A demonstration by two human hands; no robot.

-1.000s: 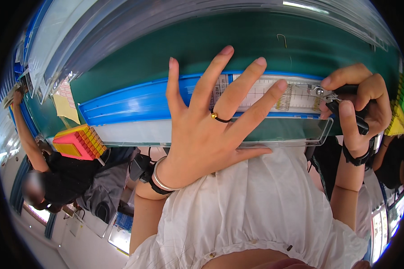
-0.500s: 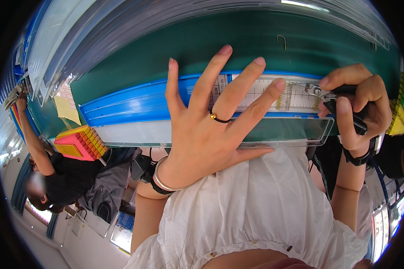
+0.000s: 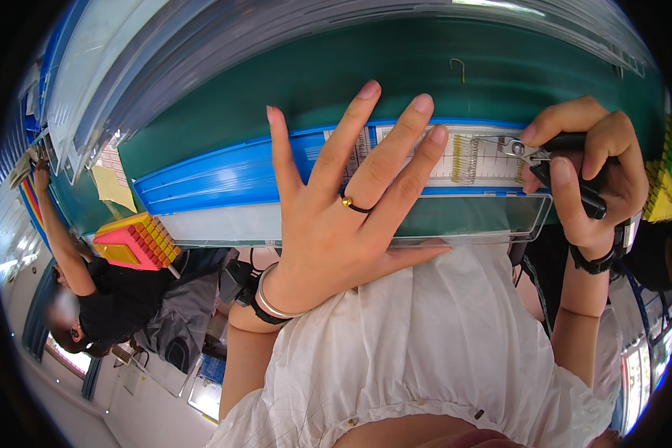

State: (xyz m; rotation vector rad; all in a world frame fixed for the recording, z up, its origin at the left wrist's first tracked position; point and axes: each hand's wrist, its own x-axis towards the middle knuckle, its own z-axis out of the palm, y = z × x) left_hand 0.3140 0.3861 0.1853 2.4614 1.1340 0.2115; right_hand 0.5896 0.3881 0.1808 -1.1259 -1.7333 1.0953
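My left hand point(image 3: 343, 216) lies spread, palm down, over the middle of a long, shallow blue box point(image 3: 216, 175). Its fingers reach across the box and its thumb rests near the clear hinged lid point(image 3: 493, 216), which is folded toward me. Fine pale lines run along the box's left part. In its right part a row of small fishing hooks point(image 3: 467, 160) lies on a white printed scale card point(image 3: 493, 164). My right hand point(image 3: 612, 168) grips black-handled pliers point(image 3: 529, 152), their silver jaws pointing left at the hooks. Whether the jaws hold a hook is too small to tell.
A single hook point(image 3: 461, 71) lies on the green tabletop point(image 3: 276, 97) beyond the box. Clear plastic cases point(image 3: 224, 60) line the far edge. A pink and yellow block point(image 3: 131, 243) is at left, yellow-green pieces point(image 3: 664, 179) at right. Another person point(image 3: 119, 299) works at left.
My left hand has slid slightly left, uncovering more of the scale card. My right hand and the pliers have shifted a little left. The whole view has shifted slightly.
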